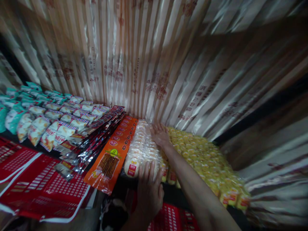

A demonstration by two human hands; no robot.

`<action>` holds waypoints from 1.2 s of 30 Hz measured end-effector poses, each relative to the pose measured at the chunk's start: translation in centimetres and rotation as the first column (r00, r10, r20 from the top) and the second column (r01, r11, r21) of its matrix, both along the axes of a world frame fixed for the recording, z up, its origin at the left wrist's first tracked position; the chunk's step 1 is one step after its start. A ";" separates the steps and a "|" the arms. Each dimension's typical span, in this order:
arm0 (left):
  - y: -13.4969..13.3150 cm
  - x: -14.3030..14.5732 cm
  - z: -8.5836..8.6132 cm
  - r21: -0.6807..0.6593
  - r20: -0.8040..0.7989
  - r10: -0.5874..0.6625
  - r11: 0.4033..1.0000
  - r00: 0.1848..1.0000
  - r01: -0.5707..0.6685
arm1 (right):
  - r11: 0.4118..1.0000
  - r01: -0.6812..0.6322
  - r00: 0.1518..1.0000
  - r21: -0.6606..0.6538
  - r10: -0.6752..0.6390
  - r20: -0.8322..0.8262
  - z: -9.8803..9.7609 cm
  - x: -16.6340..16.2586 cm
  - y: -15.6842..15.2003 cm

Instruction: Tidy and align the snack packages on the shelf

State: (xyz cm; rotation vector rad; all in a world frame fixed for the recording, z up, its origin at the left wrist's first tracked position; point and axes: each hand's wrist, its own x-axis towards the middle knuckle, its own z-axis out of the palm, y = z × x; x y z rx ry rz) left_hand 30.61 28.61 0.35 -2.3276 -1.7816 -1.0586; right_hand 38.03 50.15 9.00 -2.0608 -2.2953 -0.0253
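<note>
A row of clear packs of pale round snacks (141, 147) lies on a shelf between orange packets and yellow packs. My left hand (149, 187) presses flat against the near end of that row, fingers stretched out. My right hand (159, 134) reaches to the far end of the row, fingers spread on the packs next to the striped wall. Neither hand grips anything that I can see.
Orange snack packets (113, 154) and dark foil packets (92, 134) lie left of the row. Yellow packs (204, 160) fill the right. White and teal bags (43, 118) lie far left. Red plastic baskets (36, 186) sit in front. A striped wall (144, 57) backs the shelf.
</note>
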 end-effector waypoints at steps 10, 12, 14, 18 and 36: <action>-0.7 1.4 -0.1 0.116 -0.084 -0.241 0.961 0.967 0.249 | 0.983 0.167 0.969 -0.072 -0.150 0.195 -1.7 8.5 -2.1; -0.7 1.6 -0.4 0.106 -0.101 -0.257 0.958 0.961 0.268 | 0.982 0.168 0.972 -0.086 -0.150 0.182 -2.1 8.9 -2.1; -0.7 1.8 -0.8 0.078 -0.096 -0.255 0.962 0.962 0.262 | 0.982 0.164 0.975 -0.091 -0.147 0.165 -2.3 9.0 -2.1; -0.7 2.1 -1.4 0.015 -0.090 -0.256 0.966 0.962 0.259 | 0.979 0.173 0.977 -0.103 -0.158 0.144 -2.4 8.8 -2.3; -0.6 3.1 -1.9 0.046 -0.117 -0.219 0.973 0.969 0.226 | 0.965 0.224 0.972 -0.139 -0.211 0.103 -1.2 10.6 -2.8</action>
